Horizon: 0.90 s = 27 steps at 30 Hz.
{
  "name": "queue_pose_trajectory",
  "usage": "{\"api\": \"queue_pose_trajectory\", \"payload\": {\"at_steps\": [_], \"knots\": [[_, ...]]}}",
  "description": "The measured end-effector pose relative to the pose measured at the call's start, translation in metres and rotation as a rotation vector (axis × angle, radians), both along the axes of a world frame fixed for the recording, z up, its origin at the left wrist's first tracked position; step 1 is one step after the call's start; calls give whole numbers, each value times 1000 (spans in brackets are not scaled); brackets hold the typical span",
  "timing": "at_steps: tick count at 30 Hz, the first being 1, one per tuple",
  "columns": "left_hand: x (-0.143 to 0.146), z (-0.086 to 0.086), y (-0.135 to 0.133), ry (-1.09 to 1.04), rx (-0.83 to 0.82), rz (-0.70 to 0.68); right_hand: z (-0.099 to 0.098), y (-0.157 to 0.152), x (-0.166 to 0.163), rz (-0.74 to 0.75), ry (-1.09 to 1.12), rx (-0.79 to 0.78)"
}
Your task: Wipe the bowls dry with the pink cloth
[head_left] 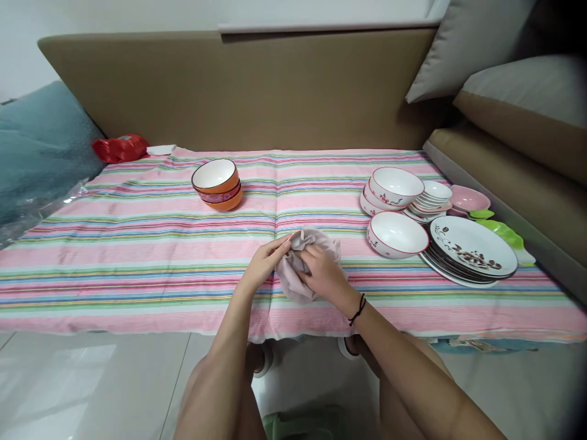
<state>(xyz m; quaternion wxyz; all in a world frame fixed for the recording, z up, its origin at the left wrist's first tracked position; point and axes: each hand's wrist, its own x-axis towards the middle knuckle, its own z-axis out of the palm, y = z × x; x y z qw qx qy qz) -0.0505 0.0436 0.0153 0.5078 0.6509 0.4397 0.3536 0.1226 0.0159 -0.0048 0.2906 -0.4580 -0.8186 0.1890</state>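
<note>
Just below frame centre, the left hand (266, 261) pinches a cloth (297, 287); the right hand (323, 271) presses in, clasp unclear. A loosened pinch could let it slip.

Crumpled, pale mauve cloth (297, 287)

Striped cloth (137, 256) bearing bowls (397, 235), plates (474, 247)

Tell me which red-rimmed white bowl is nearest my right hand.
The single round white ceramic-looking bowl in front; the other red-rimmed bowls are stacked behind it, farther from your right hand.
</note>
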Motion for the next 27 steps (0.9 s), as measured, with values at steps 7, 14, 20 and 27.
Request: {"api": "queue_pose_trajectory", "payload": {"at_steps": [7,14,20,27], "knots": [[-5,1,1,8,-8,-3,8,1,11,-18,173,-87],[-4,3,-10,101,-89,79,-15,8,10,-67,-132,91],[-26,9,-26,157,-151,208,-8,5,7,-108,-121,155],[-56,-5,-40,323,-204,28,-11,10,5,-121,-18,206]]}}
